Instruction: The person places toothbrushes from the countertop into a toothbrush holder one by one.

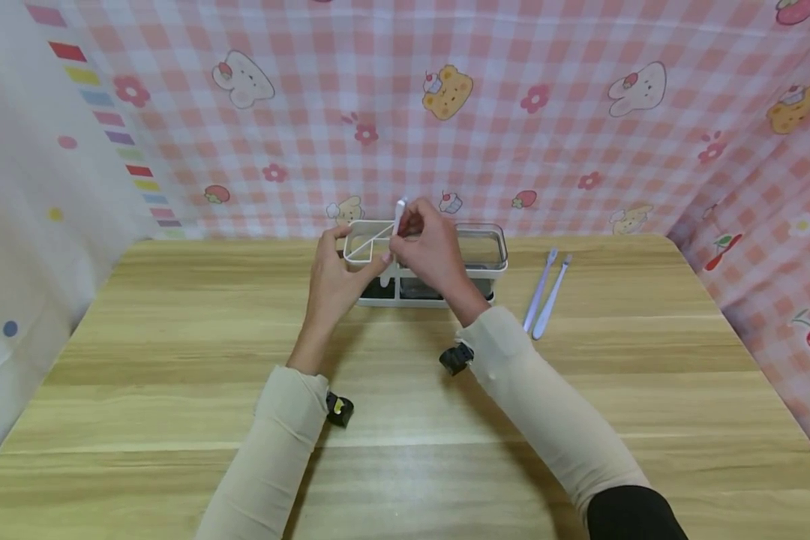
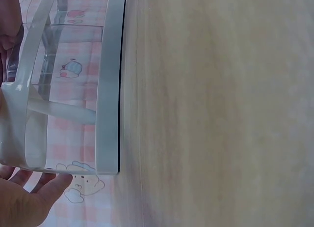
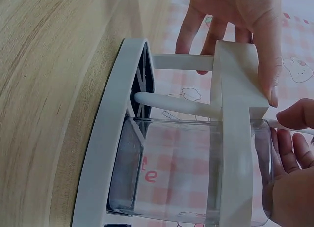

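Observation:
A white toothbrush holder [image 1: 445, 303] with a divided upper rack and clear cups stands at the back of the table. My left hand [image 1: 334, 281] grips its left end, thumb on the front and fingers round the back. Over the rack, my right hand [image 1: 435, 251] pinches a pale toothbrush [image 1: 400, 214] near its upper part. The handle [image 3: 176, 104] passes down through the rack, its rounded end close to the dark base in the right wrist view. A clear cup [image 3: 171, 173] sits in the holder beside the handle.
Two light purple toothbrushes, one left [image 1: 540, 291] and one right [image 1: 552, 300], lie on the wooden table [image 1: 405, 465] right of the holder. A pink checked cloth [image 1: 405, 97] hangs close behind the holder. Another clear cup [image 1: 482, 249] fills the holder's right end.

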`<control>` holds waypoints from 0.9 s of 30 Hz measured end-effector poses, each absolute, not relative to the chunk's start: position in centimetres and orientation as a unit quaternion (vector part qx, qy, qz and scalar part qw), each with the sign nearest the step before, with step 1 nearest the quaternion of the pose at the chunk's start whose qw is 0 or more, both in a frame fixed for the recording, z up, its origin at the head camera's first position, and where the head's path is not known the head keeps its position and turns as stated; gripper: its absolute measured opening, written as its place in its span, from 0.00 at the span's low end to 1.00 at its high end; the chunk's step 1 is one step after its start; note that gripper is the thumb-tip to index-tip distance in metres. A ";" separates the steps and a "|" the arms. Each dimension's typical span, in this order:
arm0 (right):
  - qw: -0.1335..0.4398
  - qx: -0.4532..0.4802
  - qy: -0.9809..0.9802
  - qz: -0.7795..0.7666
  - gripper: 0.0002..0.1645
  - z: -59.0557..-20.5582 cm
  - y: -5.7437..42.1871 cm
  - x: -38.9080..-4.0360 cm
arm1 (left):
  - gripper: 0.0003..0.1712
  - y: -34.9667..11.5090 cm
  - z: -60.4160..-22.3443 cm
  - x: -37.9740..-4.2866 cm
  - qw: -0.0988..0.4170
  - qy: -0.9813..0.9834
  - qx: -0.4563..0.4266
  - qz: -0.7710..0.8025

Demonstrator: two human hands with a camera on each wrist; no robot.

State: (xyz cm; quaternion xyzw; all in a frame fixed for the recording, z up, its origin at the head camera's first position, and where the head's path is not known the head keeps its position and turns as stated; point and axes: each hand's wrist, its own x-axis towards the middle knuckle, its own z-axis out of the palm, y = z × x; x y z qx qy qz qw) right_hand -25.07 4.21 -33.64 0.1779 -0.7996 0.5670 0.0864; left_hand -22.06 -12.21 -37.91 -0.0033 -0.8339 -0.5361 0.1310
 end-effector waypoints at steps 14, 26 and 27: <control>0.097 0.181 -0.807 0.553 0.10 -33.5 5.2 -24.6 | 0.47 -12.2 -38.1 -22.0 0.132 -0.831 -0.005 -0.541; 0.191 0.211 -0.918 0.278 0.20 -33.9 6.5 -23.4 | 0.47 -12.2 -38.0 -22.0 0.129 -0.832 -0.003 -0.539; 0.202 0.215 -0.922 0.251 0.21 -34.0 6.6 -23.3 | 0.47 -12.2 -38.1 -22.0 0.129 -0.832 -0.002 -0.539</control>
